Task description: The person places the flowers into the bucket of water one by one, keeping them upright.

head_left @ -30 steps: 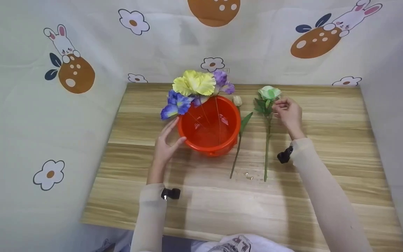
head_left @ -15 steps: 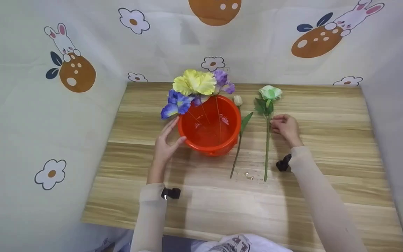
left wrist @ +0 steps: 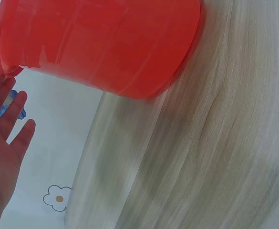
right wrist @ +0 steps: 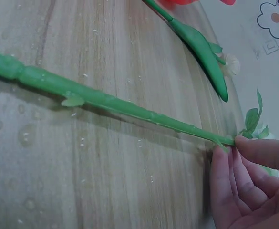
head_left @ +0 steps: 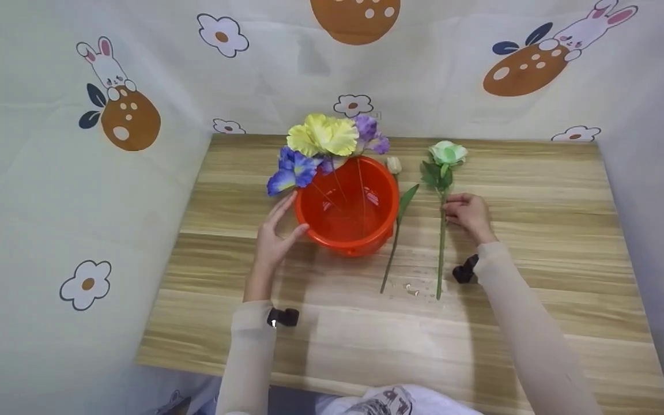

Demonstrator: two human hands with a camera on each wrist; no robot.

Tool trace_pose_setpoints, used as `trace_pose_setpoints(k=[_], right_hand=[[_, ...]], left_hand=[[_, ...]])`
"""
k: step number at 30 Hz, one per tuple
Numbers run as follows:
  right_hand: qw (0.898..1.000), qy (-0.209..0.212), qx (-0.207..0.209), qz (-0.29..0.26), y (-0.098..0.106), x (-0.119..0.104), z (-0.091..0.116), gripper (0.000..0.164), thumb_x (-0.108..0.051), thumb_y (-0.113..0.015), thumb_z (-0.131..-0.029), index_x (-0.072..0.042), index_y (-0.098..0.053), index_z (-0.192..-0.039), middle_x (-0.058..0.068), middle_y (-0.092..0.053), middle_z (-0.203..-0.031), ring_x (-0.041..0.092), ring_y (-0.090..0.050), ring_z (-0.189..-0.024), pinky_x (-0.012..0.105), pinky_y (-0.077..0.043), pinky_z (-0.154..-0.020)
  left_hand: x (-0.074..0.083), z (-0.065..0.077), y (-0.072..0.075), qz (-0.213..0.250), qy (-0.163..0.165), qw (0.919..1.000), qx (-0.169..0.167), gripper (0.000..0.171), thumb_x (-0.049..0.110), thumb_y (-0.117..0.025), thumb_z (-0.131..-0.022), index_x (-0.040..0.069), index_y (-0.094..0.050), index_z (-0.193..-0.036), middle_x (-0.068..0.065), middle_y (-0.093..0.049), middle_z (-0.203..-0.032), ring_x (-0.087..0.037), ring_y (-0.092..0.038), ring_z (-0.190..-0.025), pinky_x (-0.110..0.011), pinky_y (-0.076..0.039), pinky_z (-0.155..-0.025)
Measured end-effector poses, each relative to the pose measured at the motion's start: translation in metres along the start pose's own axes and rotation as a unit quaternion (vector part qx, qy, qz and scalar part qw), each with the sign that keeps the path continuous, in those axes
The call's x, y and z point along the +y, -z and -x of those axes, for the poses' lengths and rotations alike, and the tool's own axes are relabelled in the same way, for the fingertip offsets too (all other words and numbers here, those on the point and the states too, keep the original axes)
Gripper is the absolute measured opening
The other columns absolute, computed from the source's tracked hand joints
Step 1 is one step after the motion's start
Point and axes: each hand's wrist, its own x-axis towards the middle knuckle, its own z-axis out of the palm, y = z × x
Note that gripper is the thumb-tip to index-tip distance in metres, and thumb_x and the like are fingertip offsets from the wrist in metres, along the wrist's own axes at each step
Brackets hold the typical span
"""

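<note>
A red bucket point(head_left: 350, 246) stands on the table, with a yellow flower point(head_left: 323, 135), a blue flower point(head_left: 291, 171) and a purple flower point(head_left: 373, 137) leaning out over its far rim. My left hand point(head_left: 273, 245) is at the bucket's left side, fingers straight and thumb spread along the rim. To the right lies a pale green artificial rose point(head_left: 448, 153). Thumb and fingers of my right hand point(head_left: 470, 216) pinch its stem below the leaves. In the right wrist view the rose's stem point(right wrist: 144, 114) runs from the pinch just above the wood.
Between bucket and rose lies a white tulip point(head_left: 393, 165) with a long green leaf point(head_left: 407, 200). Water drops point(head_left: 411, 290) dot the table point(head_left: 366, 346) near the stem ends. A printed cloth point(head_left: 274, 75) rises behind the table and along its sides.
My right hand has come down from beside the rose's head to its stem and pinches it. The left hand stays at the bucket.
</note>
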Motion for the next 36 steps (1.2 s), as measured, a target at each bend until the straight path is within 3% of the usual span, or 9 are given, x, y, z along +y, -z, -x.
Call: trace_pose_setpoints(k=[13, 18, 24, 29, 36], right_hand=[[0.996, 0.018, 0.018, -0.083, 0.008, -0.030, 0.012, 0.043, 0.000, -0.060, -0.096, 0.014, -0.048, -0.134, -0.013, -0.069, -0.074, 0.001, -0.069, -0.070, 0.015, -0.059, -0.068], [0.992, 0.027, 0.023, -0.121, 0.012, -0.051, 0.021, 0.032, 0.000, -0.062, -0.095, 0.009, -0.054, -0.125, -0.010, -0.071, -0.075, 0.002, -0.069, -0.069, 0.016, -0.060, -0.068], [0.982, 0.050, 0.021, -0.183, 0.012, -0.080, 0.037, 0.019, 0.004, -0.062, -0.093, 0.002, -0.058, -0.112, -0.004, -0.071, -0.076, 0.006, -0.071, -0.070, 0.016, -0.060, -0.066], [0.974, 0.079, 0.023, -0.213, 0.012, -0.096, 0.044, 0.022, 0.004, -0.063, -0.092, 0.003, -0.057, -0.113, -0.003, -0.071, -0.078, 0.008, -0.073, -0.073, 0.018, -0.061, -0.068], [0.954, 0.128, 0.034, -0.270, 0.008, -0.120, 0.052, 0.021, 0.004, -0.070, -0.088, 0.002, -0.060, -0.106, 0.000, -0.071, -0.078, 0.009, -0.072, -0.068, 0.020, -0.061, -0.064]], left_hand=[[0.000, 0.000, 0.000, 0.000, -0.010, 0.9999, -0.001, 0.063, 0.004, -0.077, -0.084, -0.001, -0.052, -0.142, -0.020, -0.050, -0.149, -0.037, -0.043, -0.142, -0.052, -0.027, -0.124], [0.001, 0.000, 0.000, 0.004, -0.018, 0.9998, -0.002, 0.063, 0.003, -0.077, -0.084, -0.003, -0.052, -0.141, -0.022, -0.051, -0.148, -0.038, -0.043, -0.141, -0.053, -0.028, -0.123], [0.002, 0.001, 0.000, 0.000, -0.015, 0.9999, 0.000, 0.062, 0.003, -0.077, -0.084, -0.003, -0.052, -0.141, -0.022, -0.051, -0.148, -0.038, -0.043, -0.141, -0.052, -0.028, -0.123], [0.002, 0.002, -0.001, -0.001, -0.017, 0.9999, 0.000, 0.062, 0.003, -0.076, -0.084, -0.003, -0.052, -0.141, -0.022, -0.050, -0.149, -0.039, -0.043, -0.142, -0.053, -0.027, -0.123], [0.001, 0.002, -0.001, -0.004, -0.019, 0.9998, 0.002, 0.062, 0.001, -0.076, -0.084, -0.004, -0.052, -0.141, -0.023, -0.050, -0.148, -0.040, -0.043, -0.141, -0.051, -0.027, -0.124]])
